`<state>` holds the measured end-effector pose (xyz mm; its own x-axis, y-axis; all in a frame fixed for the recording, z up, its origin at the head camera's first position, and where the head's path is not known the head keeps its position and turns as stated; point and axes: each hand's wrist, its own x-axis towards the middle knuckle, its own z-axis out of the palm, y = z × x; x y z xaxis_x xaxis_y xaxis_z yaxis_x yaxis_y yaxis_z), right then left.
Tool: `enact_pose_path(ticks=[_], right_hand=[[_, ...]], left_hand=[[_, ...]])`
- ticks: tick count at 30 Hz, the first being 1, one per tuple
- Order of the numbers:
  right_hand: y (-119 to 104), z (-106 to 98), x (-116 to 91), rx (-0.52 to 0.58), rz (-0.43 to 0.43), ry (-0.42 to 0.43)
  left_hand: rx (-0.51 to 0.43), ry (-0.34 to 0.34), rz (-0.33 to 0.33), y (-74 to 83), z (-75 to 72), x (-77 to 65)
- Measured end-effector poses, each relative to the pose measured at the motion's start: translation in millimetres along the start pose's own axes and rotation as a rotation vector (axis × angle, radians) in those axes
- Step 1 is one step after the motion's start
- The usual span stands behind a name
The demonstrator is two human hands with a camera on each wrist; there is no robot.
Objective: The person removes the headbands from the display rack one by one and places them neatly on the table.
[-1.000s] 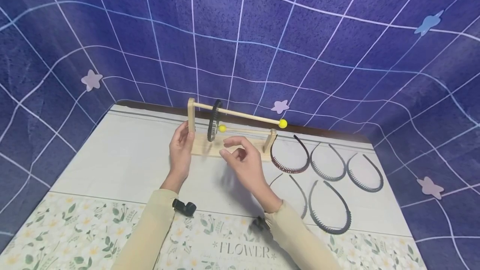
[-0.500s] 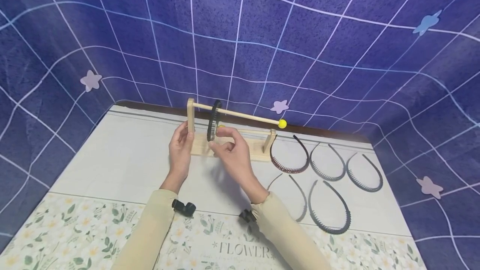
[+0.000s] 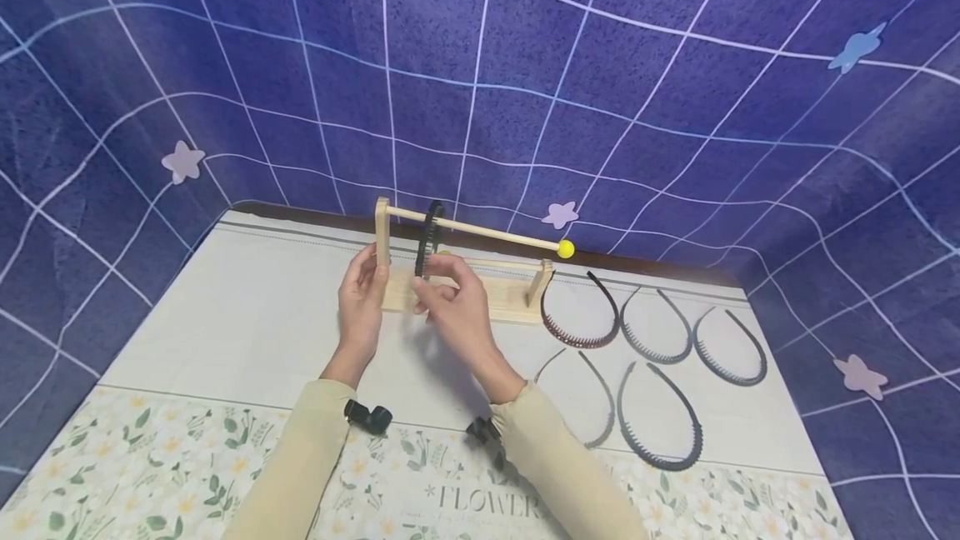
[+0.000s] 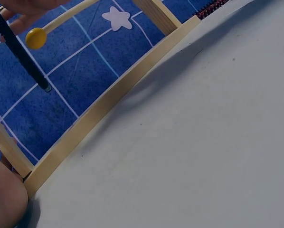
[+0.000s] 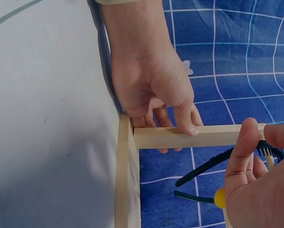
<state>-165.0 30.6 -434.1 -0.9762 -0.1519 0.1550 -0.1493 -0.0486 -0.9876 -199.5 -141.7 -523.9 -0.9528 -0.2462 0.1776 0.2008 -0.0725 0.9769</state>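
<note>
A black toothed headband [image 3: 428,240] hangs over the upper rod [image 3: 495,232] of a wooden stand, near the rod's left end. My right hand [image 3: 459,300] pinches its near side between thumb and fingers; in the right wrist view, this hand [image 5: 263,185] partly covers the headband [image 5: 203,168], whose two ends point away from it. My left hand [image 3: 362,302] grips the stand's left upright [image 3: 382,232] low down, close to the base [image 3: 510,298]. In the left wrist view, one end of the headband [image 4: 23,57] hangs free above the base board [image 4: 99,107].
On the white tabletop [image 3: 247,315], several headbands lie to the right, among them a brown one [image 3: 581,340] by the stand's short right upright [image 3: 540,282] and a black one [image 3: 667,463] nearer. A yellow ball [image 3: 566,248] caps the upper rod. Blue cloth [image 3: 480,107] hangs behind.
My right hand has moved left from an empty pinch beside the headband and now has its near side between thumb and fingers. The left hand and the stand have stayed in place.
</note>
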Motion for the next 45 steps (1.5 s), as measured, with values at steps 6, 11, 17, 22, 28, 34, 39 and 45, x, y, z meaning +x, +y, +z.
enact_pose_path(ticks=[6,11,17,22,28,34,39,45], right_hand=[[-1,1,0,0.012,-0.012,0.007],[-2,1,2,0.003,-0.036,0.012],[-3,-1,2,0.004,-0.061,0.012],[-3,0,2,0.006,-0.078,0.025],[-4,1,2,0.030,-0.105,0.036],[-10,0,3,0.048,-0.138,0.051],[-16,-1,3,0.065,-0.169,0.060],[-22,-2,3,0.096,-0.191,0.067]], left_hand=[[-0.006,-0.004,0.010,0.7,1.0,0.1],[0.000,0.003,0.011,0.6,1.6,0.7],[0.012,0.009,0.007,0.3,1.2,0.8],[0.012,0.004,0.013,-0.1,1.1,1.5],[-0.011,0.021,0.011,-0.5,1.8,1.6],[-0.017,0.033,0.003,0.5,2.2,0.8],[0.010,0.012,-0.003,2.4,1.5,-0.4],[0.000,0.013,0.006,1.7,2.1,0.4]])
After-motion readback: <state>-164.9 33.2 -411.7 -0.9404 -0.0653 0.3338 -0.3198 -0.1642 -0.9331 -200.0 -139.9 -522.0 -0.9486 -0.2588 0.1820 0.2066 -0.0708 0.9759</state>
